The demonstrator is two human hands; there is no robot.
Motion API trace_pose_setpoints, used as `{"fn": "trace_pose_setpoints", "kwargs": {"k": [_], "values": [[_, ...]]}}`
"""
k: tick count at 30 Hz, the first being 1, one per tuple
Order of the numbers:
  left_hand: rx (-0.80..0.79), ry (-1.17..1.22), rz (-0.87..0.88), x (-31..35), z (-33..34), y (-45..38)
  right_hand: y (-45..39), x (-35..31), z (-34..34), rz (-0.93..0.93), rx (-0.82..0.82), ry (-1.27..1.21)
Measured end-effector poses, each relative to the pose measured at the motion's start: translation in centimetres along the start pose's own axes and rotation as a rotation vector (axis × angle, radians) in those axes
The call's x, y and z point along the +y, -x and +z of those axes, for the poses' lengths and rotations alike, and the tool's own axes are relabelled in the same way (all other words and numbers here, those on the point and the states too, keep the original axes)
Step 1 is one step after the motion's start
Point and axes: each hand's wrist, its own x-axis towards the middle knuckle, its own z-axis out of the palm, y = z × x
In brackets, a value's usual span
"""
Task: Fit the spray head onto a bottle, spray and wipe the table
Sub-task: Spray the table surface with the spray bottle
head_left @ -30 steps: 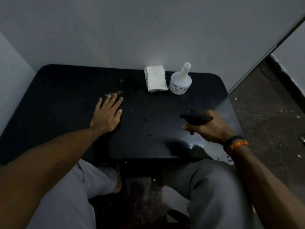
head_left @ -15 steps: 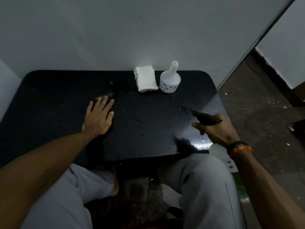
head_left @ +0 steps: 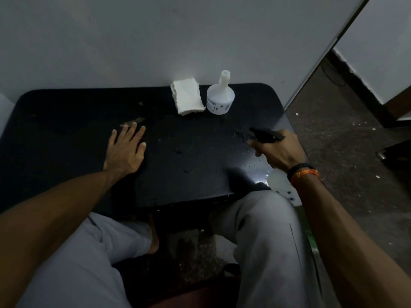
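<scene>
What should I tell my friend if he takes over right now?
Left hand: open, flat on the black table.
Right hand: closed round a bottle with the black spray head on it, nozzle pointing across the table.
A second white bottle, with no spray head, and the folded white cloth sit at the table's far edge by the wall, untouched.
Done: spray head fitted; droplets show near the right hand.
Left: finish any spraying, pick up the cloth, wipe the table.
</scene>
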Motion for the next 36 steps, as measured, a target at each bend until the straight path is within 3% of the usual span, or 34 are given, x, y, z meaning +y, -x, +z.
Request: {"fn": "trace_pose_setpoints", "kwargs": {"k": [9,17,23,29,36], "values": [[0.013,0.003,0.001,0.6,-0.5,0.2,0.2,-2.8,2.1,-0.101,0.037,0.055],[0.026,0.005,0.006,0.7,-0.6,0.3,2.1,-2.1,3.2,-0.208,-0.127,0.152],[0.026,0.006,-0.005,0.6,-0.5,0.2,2.5,-0.4,2.9,-0.142,-0.094,0.179],[0.039,0.005,-0.001,0.4,-0.4,0.3,0.9,-2.1,1.4,-0.159,-0.037,0.003],[0.015,-0.005,-0.01,0.4,-0.4,0.2,-3.3,-10.3,3.0,-0.224,0.14,-0.29]]}}
